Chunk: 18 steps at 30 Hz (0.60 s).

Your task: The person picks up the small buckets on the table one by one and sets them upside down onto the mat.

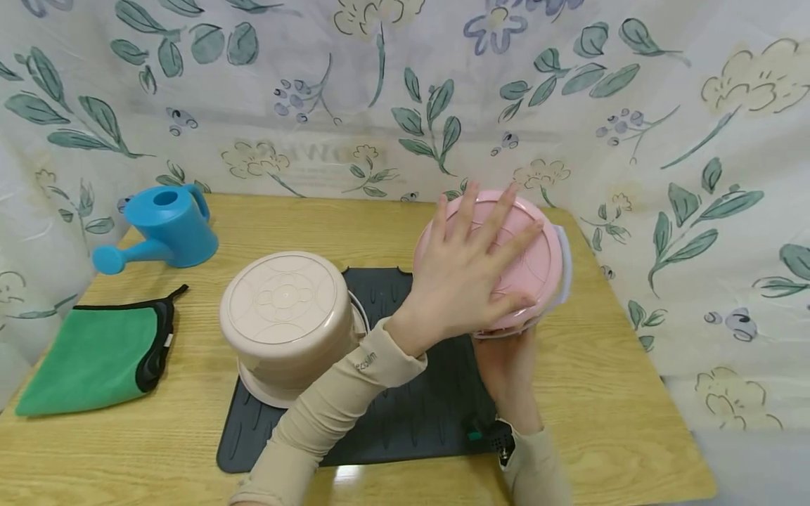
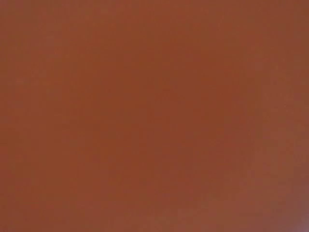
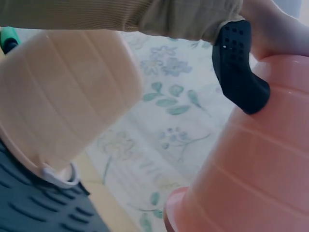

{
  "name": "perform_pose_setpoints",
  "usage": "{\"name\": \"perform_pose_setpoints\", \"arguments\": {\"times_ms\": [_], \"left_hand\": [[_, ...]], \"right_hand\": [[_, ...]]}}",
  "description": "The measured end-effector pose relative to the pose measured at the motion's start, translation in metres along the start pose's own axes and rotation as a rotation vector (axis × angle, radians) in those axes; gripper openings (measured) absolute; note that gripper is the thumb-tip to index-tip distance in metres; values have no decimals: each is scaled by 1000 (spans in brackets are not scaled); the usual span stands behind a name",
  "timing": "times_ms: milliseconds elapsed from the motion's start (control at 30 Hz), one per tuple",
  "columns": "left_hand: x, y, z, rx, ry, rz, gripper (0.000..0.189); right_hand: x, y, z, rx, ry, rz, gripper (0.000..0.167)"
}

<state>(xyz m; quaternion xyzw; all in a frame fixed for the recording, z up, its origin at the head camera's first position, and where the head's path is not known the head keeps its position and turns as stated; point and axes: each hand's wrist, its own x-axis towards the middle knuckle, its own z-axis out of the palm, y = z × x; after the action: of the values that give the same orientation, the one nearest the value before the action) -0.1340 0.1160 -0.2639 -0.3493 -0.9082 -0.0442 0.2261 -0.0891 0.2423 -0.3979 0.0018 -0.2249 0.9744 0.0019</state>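
Observation:
A pink bucket (image 1: 538,274) with a lavender handle (image 1: 565,263) is tilted, its base facing up toward the head camera. My left hand (image 1: 468,274) rests on that base with straight, spread fingers. Under the bucket's near side is my right hand (image 1: 509,362), its fingers hidden by the bucket. The right wrist view shows the pink bucket's side (image 3: 260,159) and the left sleeve (image 3: 183,19) with a black wrist device (image 3: 236,67). Brownish-orange blur fills the left wrist view. A beige bucket (image 1: 285,295) stands upside down on a dark grey mat (image 1: 405,422), left of both hands.
At the back left of the wooden table (image 1: 607,393) is a blue watering can (image 1: 171,225). In front of it lies a green cloth (image 1: 95,358) with black trim. A flowered curtain (image 1: 405,91) hangs behind and beside the table.

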Motion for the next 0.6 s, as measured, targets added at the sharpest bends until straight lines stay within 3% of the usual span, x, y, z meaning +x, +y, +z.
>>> {"name": "perform_pose_setpoints", "arguments": {"times_ms": [233, 333, 467, 600], "left_hand": [[-16, -1, 3, -13, -118, 7, 80], [-20, 0, 6, -57, -204, 21, 81], [-23, -2, 15, -121, -340, 1, 71], [-27, -6, 25, -129, -384, 5, 70]], "right_hand": [[-21, 15, -13, 29, -123, 88, 71], [-26, 21, -15, -5, -161, 125, 77], [-32, 28, -14, -91, -123, 186, 81], [-36, 35, -13, -124, -80, 237, 83]]}}
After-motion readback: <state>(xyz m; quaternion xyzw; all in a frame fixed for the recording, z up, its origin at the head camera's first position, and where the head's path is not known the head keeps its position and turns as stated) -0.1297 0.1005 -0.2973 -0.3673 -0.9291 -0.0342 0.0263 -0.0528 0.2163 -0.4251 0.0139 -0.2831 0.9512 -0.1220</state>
